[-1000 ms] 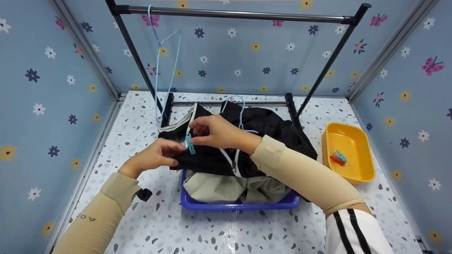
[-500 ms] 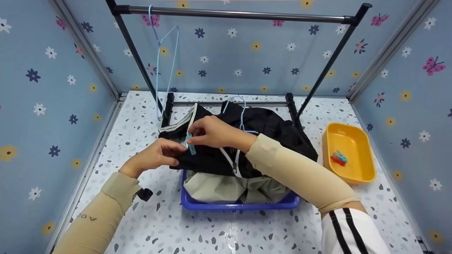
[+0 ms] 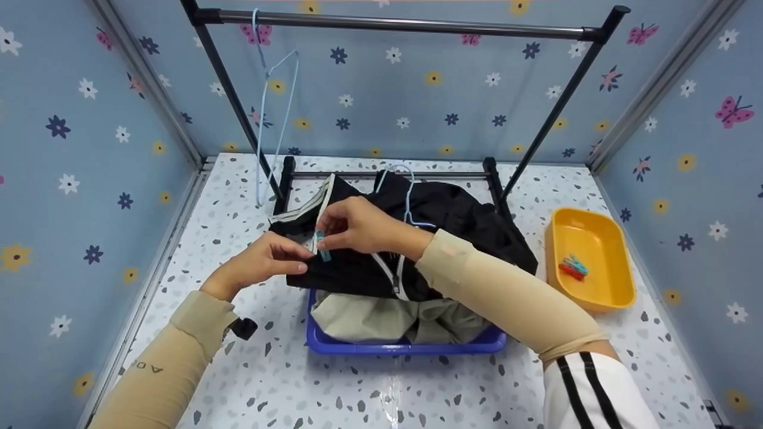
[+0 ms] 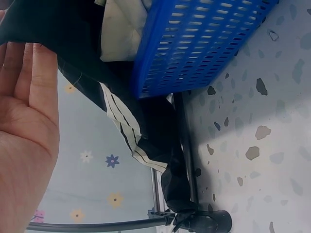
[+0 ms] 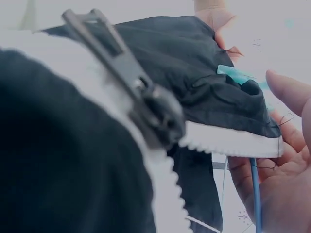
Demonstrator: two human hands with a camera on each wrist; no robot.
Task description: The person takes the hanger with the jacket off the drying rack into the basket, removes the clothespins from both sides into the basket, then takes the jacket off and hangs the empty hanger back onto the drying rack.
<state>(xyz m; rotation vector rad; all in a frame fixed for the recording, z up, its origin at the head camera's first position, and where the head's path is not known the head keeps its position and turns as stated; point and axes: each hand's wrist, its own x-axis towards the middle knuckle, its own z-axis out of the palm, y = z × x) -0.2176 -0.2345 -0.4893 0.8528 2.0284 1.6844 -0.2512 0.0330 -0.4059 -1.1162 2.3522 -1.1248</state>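
A black jacket [image 3: 351,271] with a white-taped zipper [image 3: 388,271] lies over a blue basket [image 3: 405,348]. My left hand [image 3: 256,265] pinches the jacket's edge at the left; in the left wrist view its fingers [image 4: 41,77] run behind the cloth. A turquoise clothespin [image 3: 323,253] sits at that part of the jacket, beside the white tape. My right hand [image 3: 363,226] pinches the clothespin between thumb and fingers. In the right wrist view the thumb [image 5: 286,92] is at its end, and the zipper pull [image 5: 121,68] looms close. A light blue hanger [image 3: 409,196] sticks out of the jacket.
Beige cloth [image 3: 357,316] fills the basket under the jacket. A black rack [image 3: 393,22] stands behind, with another blue hanger [image 3: 262,113] on its bar at the left. To the right, a yellow tub [image 3: 614,280] holds red and turquoise clothespins [image 3: 573,267]. Patterned walls close in the sides.
My right fingers have closed in on the turquoise clothespin and cover more of it. The left thumb has shifted slightly on the jacket. The hanger on the bar has swung a little.
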